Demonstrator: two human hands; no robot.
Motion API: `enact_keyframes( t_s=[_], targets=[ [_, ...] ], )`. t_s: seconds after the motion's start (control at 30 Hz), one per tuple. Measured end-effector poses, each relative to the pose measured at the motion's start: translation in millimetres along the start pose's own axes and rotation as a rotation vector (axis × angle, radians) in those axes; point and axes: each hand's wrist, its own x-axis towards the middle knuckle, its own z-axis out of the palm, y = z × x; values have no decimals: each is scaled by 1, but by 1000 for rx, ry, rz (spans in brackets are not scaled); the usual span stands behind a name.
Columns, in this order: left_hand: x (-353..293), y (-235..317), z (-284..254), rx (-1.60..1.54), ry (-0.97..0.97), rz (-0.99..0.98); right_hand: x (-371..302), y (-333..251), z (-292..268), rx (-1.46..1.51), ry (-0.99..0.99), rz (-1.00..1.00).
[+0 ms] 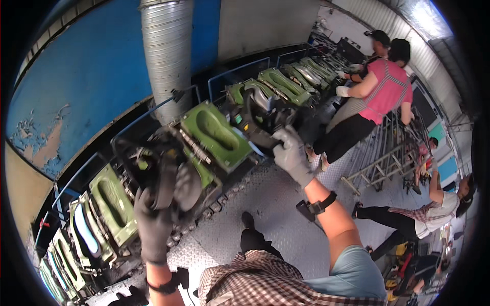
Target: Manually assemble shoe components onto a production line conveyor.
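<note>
Nearest us, our gloved left hand (pixel 153 224) is up against a dark piece (pixel 164 183), with a rounded grey piece (pixel 189 187) just to its right; blur keeps us from telling whether the fingers close on anything. Our gloved right hand (pixel 293 153) has its fingers bent beside a black part (pixel 259 135), and we cannot tell if it grips. Ahead of and between both hands lies a green mould (pixel 216 133), its shoe-shaped hollow running lengthwise from upper left to lower right; our right hand is nearer. Out to the left, a second mould (pixel 113 204) has a ribbed hollow, and a further one holds a pale-blue sole shape (pixel 85 232). Farther up the line, past more green moulds (pixel 283 85), stands a co-worker in pink (pixel 383 86).
</note>
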Motion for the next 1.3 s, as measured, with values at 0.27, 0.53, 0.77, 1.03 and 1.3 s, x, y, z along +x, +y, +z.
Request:
enact_keyframes(
  t_s=[0.27,0.53,0.77,1.03,1.3],
  targets=[
    [245,-7,370,563,-200,246,175,296,-29,-487,-154,-74],
    [283,-99,530,746,-456,-16,174,413,29,-396,-345,-15],
    [257,-60,426,479,56,73,144,304,53,248,-98,114],
    [150,-38,321,1129,-363,-121,55,138,132,928,-840,726],
    [75,-81,191,-325,-288,-493,-36,82,189,631,-692,1030]
  ],
)
